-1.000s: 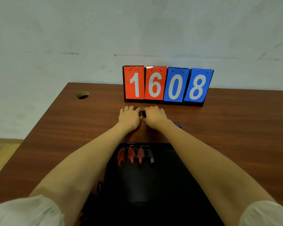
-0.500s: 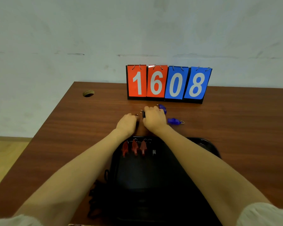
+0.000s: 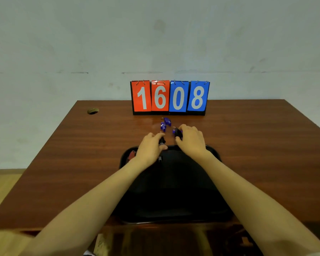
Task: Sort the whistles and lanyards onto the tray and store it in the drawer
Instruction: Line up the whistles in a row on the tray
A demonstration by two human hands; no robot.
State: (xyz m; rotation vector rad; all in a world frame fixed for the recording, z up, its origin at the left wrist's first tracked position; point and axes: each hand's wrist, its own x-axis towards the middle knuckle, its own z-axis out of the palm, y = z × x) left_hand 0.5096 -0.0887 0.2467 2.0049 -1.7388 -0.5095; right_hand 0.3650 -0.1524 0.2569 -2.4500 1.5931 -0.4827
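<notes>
Pinching a black whistle with the left hand, with fingers and thumb curled tight on it, right over the far rim of the black tray. Gripping a second black whistle with the right hand, with fingers bent round it, a little past the tray's far rim and just above the brown table. Hands close together but not touching.

Lying flat on the table, between both arms and near the front edge: the tray. Tucked in its far left corner, half hidden by the left wrist: a red whistle. Just beside that wrist, also on the tray: a dark whistle, too blurry to tell more.

Farther back on the bare table, between the hands and the score board: a near blue whistle and a far blue whistle, very close together. Cannot tell if touching.

At the back by the wall: the score board, showing 1608. Off to the far left: a round hole in the table.
</notes>
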